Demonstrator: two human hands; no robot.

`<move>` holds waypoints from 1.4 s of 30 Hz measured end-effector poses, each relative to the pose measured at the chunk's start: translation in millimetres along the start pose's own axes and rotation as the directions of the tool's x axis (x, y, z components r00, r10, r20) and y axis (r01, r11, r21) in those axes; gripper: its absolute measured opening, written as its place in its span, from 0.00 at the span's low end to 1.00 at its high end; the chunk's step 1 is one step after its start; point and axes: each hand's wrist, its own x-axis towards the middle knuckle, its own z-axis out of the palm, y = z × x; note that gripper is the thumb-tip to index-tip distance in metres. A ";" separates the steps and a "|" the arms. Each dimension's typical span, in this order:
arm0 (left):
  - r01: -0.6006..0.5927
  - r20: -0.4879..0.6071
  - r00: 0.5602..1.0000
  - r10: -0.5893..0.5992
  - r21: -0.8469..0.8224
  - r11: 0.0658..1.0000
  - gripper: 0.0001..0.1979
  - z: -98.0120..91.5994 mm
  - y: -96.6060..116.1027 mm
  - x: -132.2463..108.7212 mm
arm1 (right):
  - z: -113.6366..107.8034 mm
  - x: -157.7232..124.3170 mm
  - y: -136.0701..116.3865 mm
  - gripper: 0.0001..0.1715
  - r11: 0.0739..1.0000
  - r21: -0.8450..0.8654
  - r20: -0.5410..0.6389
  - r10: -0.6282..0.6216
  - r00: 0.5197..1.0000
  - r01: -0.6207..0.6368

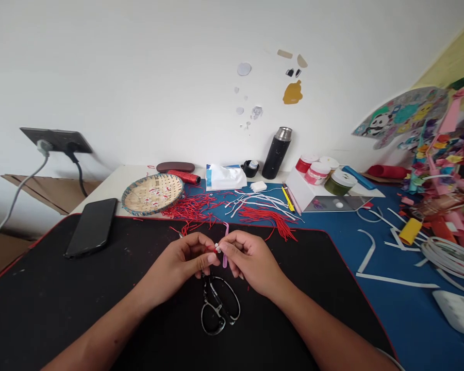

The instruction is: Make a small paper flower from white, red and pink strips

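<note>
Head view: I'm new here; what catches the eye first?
Your eye would go to the left hand and right hand pinching a tiny red-and-white piece at centre, above the scissors. Beyond them lie tangled red strands, and a colourful heap of paper cuttings crowds the far right.

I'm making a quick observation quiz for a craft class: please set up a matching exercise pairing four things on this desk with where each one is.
Things:
1. Scissors
2. Woven basket
3. Smartphone
4. Black flask

Places:
A. Upright, near the wall
B. On the black mat, front centre
C. On the black mat, far left
D. Beyond the mat, holding red snippets

Pairs: 1-B, 2-D, 3-C, 4-A
</note>
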 end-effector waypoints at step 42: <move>0.140 -0.033 0.990 -0.136 0.221 0.965 0.18 1.1 2.9 -2.2 | -3.3 -1.3 6.6 0.11 0.902 -0.410 -0.001 -0.147 0.989 0.134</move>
